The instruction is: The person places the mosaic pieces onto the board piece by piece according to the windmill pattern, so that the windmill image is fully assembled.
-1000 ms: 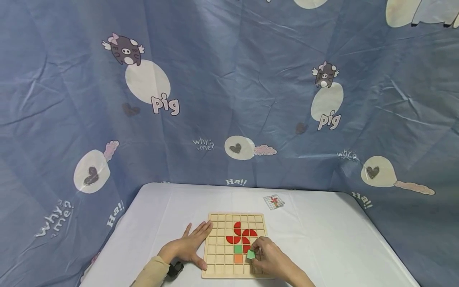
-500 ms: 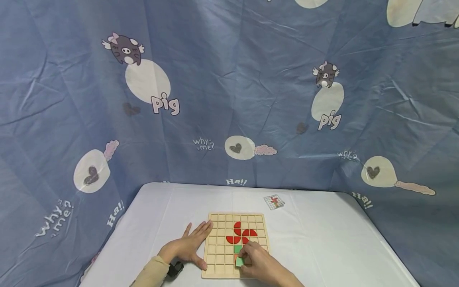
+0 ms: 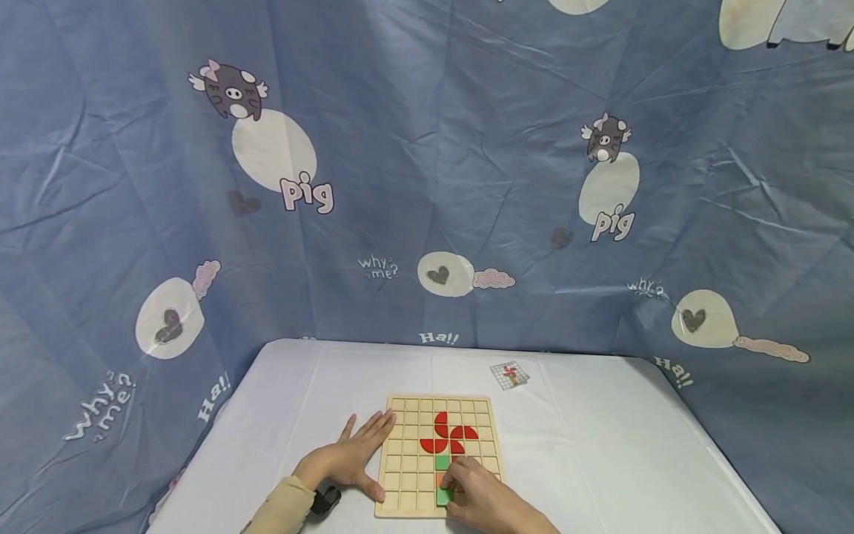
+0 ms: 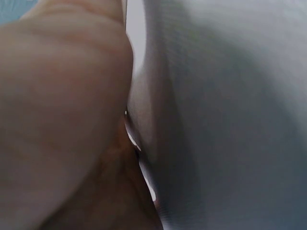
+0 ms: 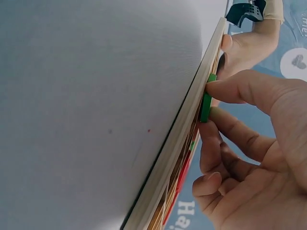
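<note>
A wooden grid board [image 3: 407,480] lies on the white table. My left hand [image 3: 348,461] is spread along its left side, fingertips and thumb at the edge. Near the board's front edge my right hand [image 3: 485,495] pinches a green square tile [image 5: 206,104] between thumb and index finger, over the bottom row. Just above that cell sits an orange tile [image 3: 439,478], partly covered by the fingers. Another green tile [image 3: 442,463] is set above the orange one. Red quarter-round pieces [image 3: 434,446] form a pinwheel higher up. The left wrist view is mostly filled by the blurred hand.
A small card [image 3: 510,375] printed with a grid and a red pinwheel figure lies behind the board, to the right. A black band [image 3: 326,501] is on the left wrist. Blue printed cloth [image 3: 400,185] hangs behind and beside the table [image 3: 600,445].
My right hand has carried the green tile left and toward the front, from the right of the orange tile to the cell below it. My left hand has stayed put.
</note>
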Demonstrator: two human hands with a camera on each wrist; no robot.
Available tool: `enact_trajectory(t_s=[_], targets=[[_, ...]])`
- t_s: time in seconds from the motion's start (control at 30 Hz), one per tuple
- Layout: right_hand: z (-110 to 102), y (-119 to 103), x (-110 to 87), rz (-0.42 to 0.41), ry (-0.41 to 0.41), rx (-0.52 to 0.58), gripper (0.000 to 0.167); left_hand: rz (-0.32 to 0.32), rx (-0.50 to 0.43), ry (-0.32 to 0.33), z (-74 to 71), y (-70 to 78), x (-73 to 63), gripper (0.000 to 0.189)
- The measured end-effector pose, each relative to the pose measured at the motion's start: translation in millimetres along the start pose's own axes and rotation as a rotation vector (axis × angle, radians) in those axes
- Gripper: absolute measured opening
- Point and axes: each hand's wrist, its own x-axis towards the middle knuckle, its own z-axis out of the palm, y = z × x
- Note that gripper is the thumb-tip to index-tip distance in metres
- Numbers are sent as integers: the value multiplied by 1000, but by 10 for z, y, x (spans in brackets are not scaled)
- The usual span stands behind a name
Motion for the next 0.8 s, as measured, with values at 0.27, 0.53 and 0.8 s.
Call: enact_trajectory(t_s=[0.27, 0.53, 0.8], targets=[[-5, -2, -22, 9, -27, 21, 14, -15, -1, -4, -10, 7, 2, 131], [-18, -25, -39, 46, -57, 58, 10, -12, -7, -4, -23, 24, -2, 130], [-9, -20, -28, -21, -13, 48, 10, -5, -5, 2, -14, 19, 0, 130]])
